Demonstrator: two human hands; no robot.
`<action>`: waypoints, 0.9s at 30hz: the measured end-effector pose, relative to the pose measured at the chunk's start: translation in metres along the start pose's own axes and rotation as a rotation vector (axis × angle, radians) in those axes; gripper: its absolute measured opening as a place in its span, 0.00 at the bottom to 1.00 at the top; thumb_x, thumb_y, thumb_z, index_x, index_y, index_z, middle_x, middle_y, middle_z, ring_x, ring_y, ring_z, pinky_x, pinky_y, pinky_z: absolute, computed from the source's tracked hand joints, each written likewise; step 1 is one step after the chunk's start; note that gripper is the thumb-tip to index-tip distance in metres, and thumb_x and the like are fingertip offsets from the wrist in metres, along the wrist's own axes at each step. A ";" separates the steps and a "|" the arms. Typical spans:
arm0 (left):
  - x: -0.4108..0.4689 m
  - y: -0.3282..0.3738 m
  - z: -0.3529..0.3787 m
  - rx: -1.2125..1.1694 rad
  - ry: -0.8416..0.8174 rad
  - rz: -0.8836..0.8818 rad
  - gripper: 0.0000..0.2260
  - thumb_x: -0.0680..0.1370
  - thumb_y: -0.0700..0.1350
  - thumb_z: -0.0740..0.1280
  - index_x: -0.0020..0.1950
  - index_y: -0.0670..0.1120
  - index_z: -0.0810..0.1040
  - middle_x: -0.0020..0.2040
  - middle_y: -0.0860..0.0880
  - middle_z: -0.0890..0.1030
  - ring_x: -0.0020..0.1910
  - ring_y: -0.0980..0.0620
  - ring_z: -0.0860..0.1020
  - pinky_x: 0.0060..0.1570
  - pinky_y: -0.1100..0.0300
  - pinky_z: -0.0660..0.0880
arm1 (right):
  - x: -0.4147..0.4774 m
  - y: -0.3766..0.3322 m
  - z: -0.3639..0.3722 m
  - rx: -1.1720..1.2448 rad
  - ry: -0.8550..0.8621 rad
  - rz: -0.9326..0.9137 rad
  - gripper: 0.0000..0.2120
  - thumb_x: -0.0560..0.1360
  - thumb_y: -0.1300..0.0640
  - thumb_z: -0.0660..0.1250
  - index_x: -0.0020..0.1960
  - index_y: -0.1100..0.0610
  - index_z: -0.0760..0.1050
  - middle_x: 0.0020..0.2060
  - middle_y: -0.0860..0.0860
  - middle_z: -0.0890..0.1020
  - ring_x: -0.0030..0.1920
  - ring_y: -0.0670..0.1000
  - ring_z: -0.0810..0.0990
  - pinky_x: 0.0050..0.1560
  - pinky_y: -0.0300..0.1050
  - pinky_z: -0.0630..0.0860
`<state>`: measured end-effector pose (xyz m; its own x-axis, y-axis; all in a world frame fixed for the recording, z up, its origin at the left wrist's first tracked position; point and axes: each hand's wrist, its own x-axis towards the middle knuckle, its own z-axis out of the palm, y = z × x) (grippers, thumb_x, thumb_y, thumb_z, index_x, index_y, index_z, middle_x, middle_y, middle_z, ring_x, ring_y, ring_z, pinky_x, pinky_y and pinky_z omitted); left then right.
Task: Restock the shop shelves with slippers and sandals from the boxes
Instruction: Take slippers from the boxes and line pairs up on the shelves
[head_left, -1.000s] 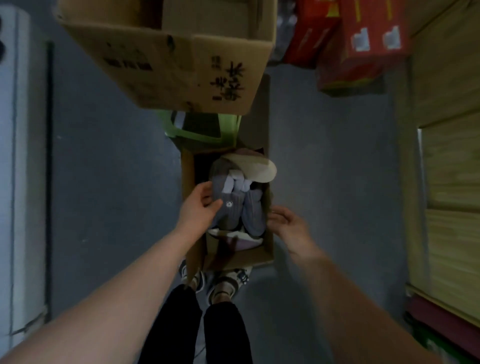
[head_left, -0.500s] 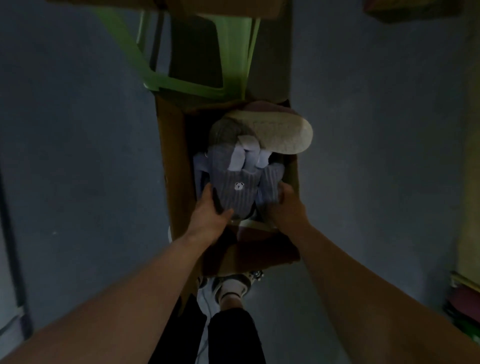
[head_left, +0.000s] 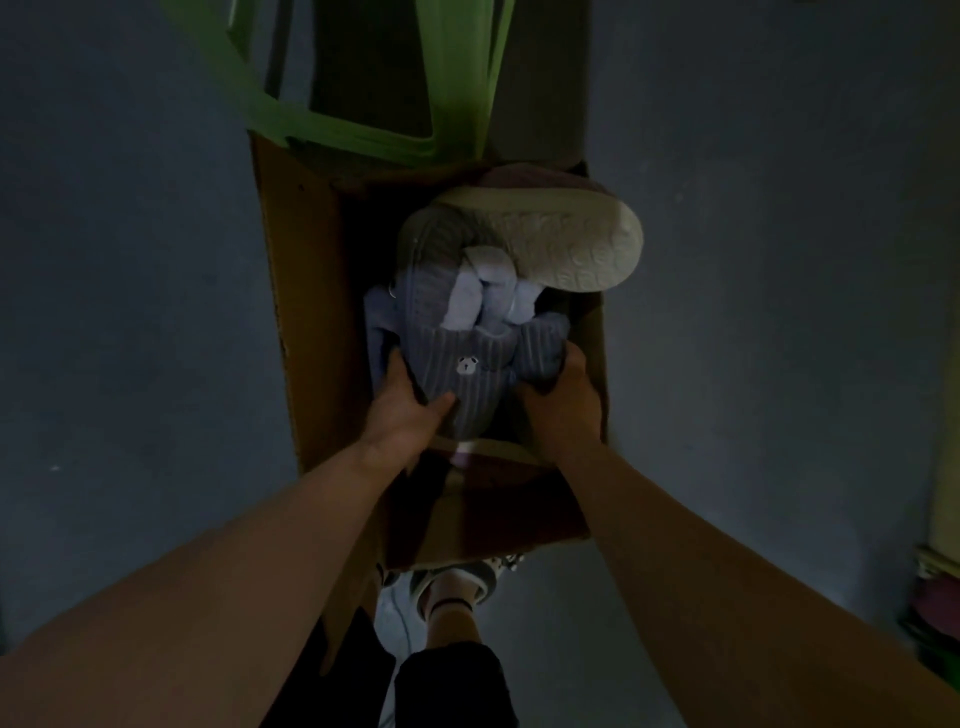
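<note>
An open cardboard box (head_left: 306, 312) stands on the floor below me, packed with slippers. On top lies a pair of grey-blue ribbed plush slippers (head_left: 467, 374) with a small bear face on the front. My left hand (head_left: 410, 415) grips the left side of the pair and my right hand (head_left: 563, 405) grips the right side. Behind them a slipper (head_left: 571, 244) lies sole-up, its pale sole showing. More slippers underneath are mostly hidden.
A green plastic stool (head_left: 363, 124) stands just beyond the box. My feet in sneakers (head_left: 457, 577) are at the box's near end. Grey floor (head_left: 130, 312) lies on both sides. Some shelf edge and goods (head_left: 935, 597) show at the far right.
My head has dropped closer over the box. My right hand moved in from the box's rim and closed on the right side of the grey-blue pair; the left hand shifted lower on it.
</note>
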<state>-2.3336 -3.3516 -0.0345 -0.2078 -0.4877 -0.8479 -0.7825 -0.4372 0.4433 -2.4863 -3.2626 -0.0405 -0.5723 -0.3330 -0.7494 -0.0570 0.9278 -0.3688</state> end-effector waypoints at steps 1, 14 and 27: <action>0.002 0.002 -0.001 -0.008 0.004 -0.015 0.36 0.78 0.46 0.69 0.80 0.49 0.50 0.74 0.48 0.67 0.72 0.48 0.67 0.62 0.62 0.63 | 0.001 -0.001 -0.001 -0.022 -0.009 0.005 0.35 0.77 0.51 0.69 0.78 0.54 0.55 0.65 0.56 0.77 0.62 0.59 0.77 0.56 0.45 0.71; -0.015 0.003 -0.002 0.087 -0.093 -0.208 0.25 0.81 0.45 0.63 0.76 0.42 0.59 0.72 0.41 0.69 0.69 0.44 0.70 0.66 0.57 0.66 | -0.011 -0.023 -0.019 0.293 0.298 -0.090 0.27 0.75 0.55 0.69 0.72 0.56 0.65 0.61 0.56 0.77 0.60 0.55 0.78 0.62 0.53 0.75; -0.042 0.054 -0.024 -0.062 0.042 -0.122 0.23 0.83 0.57 0.53 0.65 0.42 0.76 0.61 0.39 0.78 0.60 0.41 0.75 0.51 0.58 0.68 | -0.037 -0.080 -0.048 -0.265 -0.027 -0.462 0.26 0.73 0.60 0.70 0.70 0.53 0.73 0.60 0.62 0.75 0.59 0.63 0.74 0.56 0.47 0.68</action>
<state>-2.3532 -3.3732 0.0320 -0.0877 -0.4587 -0.8843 -0.7622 -0.5406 0.3560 -2.4998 -3.3163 0.0433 -0.4176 -0.7183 -0.5565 -0.5048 0.6927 -0.5152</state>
